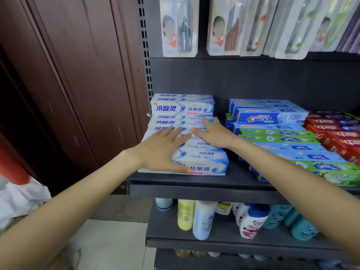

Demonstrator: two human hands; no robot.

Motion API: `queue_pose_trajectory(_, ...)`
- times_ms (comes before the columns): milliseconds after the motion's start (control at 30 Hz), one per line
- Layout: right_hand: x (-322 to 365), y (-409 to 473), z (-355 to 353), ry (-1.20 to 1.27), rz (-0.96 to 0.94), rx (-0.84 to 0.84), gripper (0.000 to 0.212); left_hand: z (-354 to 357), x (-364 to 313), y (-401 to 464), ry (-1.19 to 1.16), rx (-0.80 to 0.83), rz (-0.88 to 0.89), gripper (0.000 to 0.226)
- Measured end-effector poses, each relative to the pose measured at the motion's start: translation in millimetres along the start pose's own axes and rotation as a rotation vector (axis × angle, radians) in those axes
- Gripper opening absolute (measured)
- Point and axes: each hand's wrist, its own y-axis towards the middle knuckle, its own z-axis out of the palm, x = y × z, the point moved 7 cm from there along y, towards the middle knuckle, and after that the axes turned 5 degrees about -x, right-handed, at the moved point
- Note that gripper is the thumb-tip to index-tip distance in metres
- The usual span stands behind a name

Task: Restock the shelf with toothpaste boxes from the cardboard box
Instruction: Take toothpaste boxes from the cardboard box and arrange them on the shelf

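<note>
White and blue toothpaste boxes lie in stepped rows at the left end of the dark shelf, with a taller stack behind them. My left hand lies flat on the front rows, fingers straight, thumb against the front box's face. My right hand rests flat on the middle rows, fingers spread and pointing left. Neither hand grips a box. The cardboard box is out of view.
Blue and green Crest boxes and red boxes fill the shelf to the right. Toothbrush packs hang above. Bottles stand on the lower shelf. A brown wooden wall and white bag are at left.
</note>
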Motion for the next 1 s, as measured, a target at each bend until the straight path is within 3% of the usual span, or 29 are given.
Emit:
queue_pose_trajectory(333, -1, 0, 1, 0.036, 0.025, 0.003, 0.078, 0, 2, -2, -0.120, 0.015, 0.017, 0.109)
queue_pose_trajectory(433, -2, -1, 4, 0.058, 0.035, 0.008, 0.079, -22, 30, -2, -0.250, -0.225, -0.069, 0.099)
queue_pose_trajectory(500, -2, -2, 4, 0.042, 0.032, 0.003, 0.080, -28, 65, -1, -0.131, -0.317, -0.239, 0.091)
queue_pose_trajectory(567, -1, -2, 4, -0.007, 0.018, -0.003, 0.080, -19, 84, 2, -0.052, -0.198, -0.317, 0.085)
queue_pose_trajectory(667, 2, -1, 4, -0.052, -0.012, 0.014, 0.079, -7, 76, 7, -0.124, -0.027, -0.248, 0.072)
queue_pose_trajectory(1000, 4, 3, 8, -0.120, -0.057, 0.079, 0.081, -15, 68, 8, -0.108, -0.007, -0.222, 0.057)
